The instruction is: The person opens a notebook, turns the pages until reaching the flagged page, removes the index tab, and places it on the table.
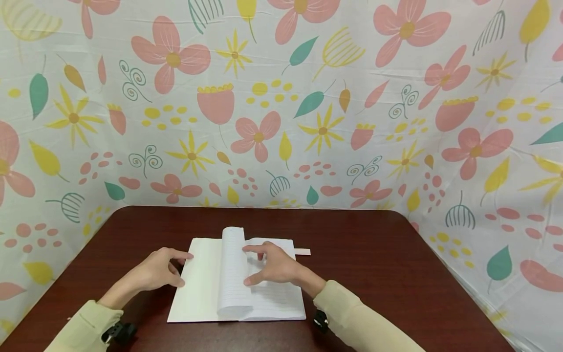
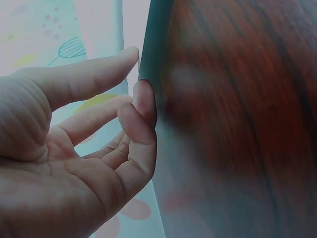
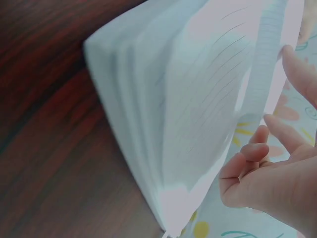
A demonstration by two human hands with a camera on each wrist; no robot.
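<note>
An open notebook (image 1: 200, 283) lies on the table with a blank cream page on its left side. Along its middle a lined page (image 1: 233, 274) stands up and curls over. My left hand (image 1: 154, 269) rests at the notebook's left edge, thumb and index finger spread apart along it. In the left wrist view, fingertips (image 2: 144, 101) touch the dark edge of the cover (image 2: 156, 39). With thumb and index finger spread, my right hand (image 1: 279, 264) touches the right side of the curled page. The right wrist view shows the lined right-hand pages (image 3: 208, 89) beside that hand.
A pale pink strip (image 1: 302, 252) sticks out from the notebook's right side. The dark brown wooden table (image 1: 374, 274) extends all round. A floral cloth (image 1: 281, 146) hangs behind and at both sides of it.
</note>
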